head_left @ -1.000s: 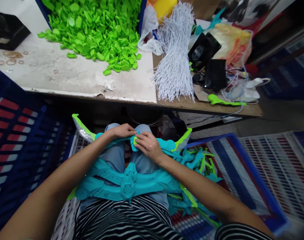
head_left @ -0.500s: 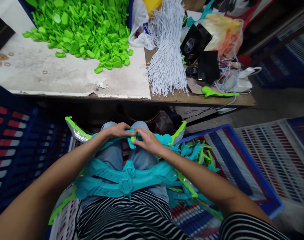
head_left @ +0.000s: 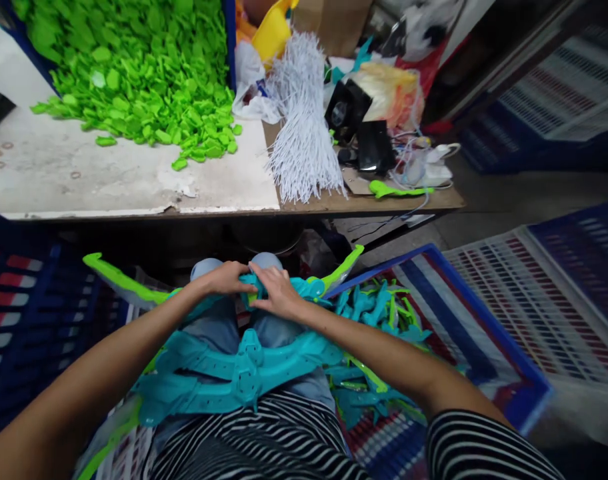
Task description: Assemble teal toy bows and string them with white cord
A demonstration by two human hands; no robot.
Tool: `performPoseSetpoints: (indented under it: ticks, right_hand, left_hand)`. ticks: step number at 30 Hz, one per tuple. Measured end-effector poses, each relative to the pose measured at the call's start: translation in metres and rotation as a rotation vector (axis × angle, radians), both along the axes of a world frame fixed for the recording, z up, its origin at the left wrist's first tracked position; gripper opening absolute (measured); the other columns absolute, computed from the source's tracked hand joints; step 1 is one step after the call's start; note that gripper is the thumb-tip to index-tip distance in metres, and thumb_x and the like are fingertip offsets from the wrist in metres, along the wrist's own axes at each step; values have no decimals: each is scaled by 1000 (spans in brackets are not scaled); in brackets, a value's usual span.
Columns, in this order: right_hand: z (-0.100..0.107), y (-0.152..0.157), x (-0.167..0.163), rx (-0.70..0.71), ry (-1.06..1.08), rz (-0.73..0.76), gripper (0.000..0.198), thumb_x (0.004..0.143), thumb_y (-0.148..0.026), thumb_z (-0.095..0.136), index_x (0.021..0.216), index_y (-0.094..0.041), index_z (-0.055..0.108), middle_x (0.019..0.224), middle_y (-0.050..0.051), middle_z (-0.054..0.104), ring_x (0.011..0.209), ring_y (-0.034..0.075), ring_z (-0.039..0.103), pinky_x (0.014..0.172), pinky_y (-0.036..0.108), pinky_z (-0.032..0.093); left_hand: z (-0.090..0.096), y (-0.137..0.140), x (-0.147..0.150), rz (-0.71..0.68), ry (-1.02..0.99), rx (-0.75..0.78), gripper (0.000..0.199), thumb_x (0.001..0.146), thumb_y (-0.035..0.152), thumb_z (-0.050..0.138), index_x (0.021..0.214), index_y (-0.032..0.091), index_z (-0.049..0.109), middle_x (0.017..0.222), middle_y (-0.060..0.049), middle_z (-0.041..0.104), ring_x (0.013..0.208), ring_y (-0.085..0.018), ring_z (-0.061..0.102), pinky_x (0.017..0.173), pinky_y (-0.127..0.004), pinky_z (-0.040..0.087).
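Over my knees, both hands close on the middle of a bow-shaped teal plastic part with bright green curved ends. My left hand grips it just left of the centre. My right hand pinches at the centre with thumb and fingers, against a small green piece. My fingers partly hide how that piece sits in the teal part. Across my lap, nearer my body, lie two similar teal bow-shaped parts, side by side, with my hands apart from them.
On the worktable ahead lie a heap of small green pieces, a bundle of white cords and a black fan. A blue crate stands left; a blue-rimmed crate with teal and green parts lies right.
The view has turned, so the table and its contents appear farther left and slightly lower. My hands remain at the middle of the teal part, whose centre has tilted; less of the green piece shows.
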State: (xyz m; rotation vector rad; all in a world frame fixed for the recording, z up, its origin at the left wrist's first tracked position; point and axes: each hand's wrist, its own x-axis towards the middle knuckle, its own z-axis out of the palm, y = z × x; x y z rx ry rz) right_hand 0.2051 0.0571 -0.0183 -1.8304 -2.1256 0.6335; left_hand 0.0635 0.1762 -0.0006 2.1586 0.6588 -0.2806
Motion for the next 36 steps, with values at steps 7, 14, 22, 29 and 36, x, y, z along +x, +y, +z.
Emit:
performPoseSetpoints:
  ticks: [7, 14, 22, 29, 36]
  right_hand:
    - [45, 5, 58, 350, -127, -267, 27, 91, -31, 46, 100, -18, 68, 99, 10, 68, 97, 23, 55, 84, 37, 39]
    - [87, 105, 127, 135, -180, -771, 32, 85, -42, 53, 86, -16, 71, 90, 10, 70, 90, 24, 62, 77, 31, 44]
    - [88, 96, 145, 41, 287, -754, 6, 67, -17, 70, 68, -12, 69, 61, 2, 65, 60, 13, 59, 61, 24, 46]
    - [73, -81, 176, -317, 900, -376, 27, 54, -39, 79, 59, -14, 68, 64, 4, 67, 59, 13, 59, 56, 26, 48]
    - [14, -105, 189, 250, 649, -944, 29, 63, -45, 73, 73, -18, 73, 69, 3, 71, 64, 16, 63, 66, 30, 51]
  left_hand:
    - [-3, -36, -36, 163, -140, 743, 37, 87, 24, 51, 123, 27, 58, 108, -10, 61, 87, -24, 60, 71, -31, 44]
    - [-40, -51, -50, 156, -267, 948, 43, 86, 14, 46, 126, 29, 57, 122, -17, 50, 104, -32, 52, 82, -46, 46]
    - [-14, -60, -48, 185, -433, 817, 41, 83, 20, 56, 124, 23, 54, 131, -18, 46, 121, -37, 45, 91, -55, 46]
    - [3, -77, 13, 111, -565, 397, 22, 88, 27, 49, 99, 19, 66, 106, -12, 64, 100, -24, 59, 89, -40, 49]
    - [-27, -90, 134, 381, -224, -518, 14, 79, 23, 57, 83, 14, 67, 77, -6, 68, 73, -18, 62, 65, -27, 49]
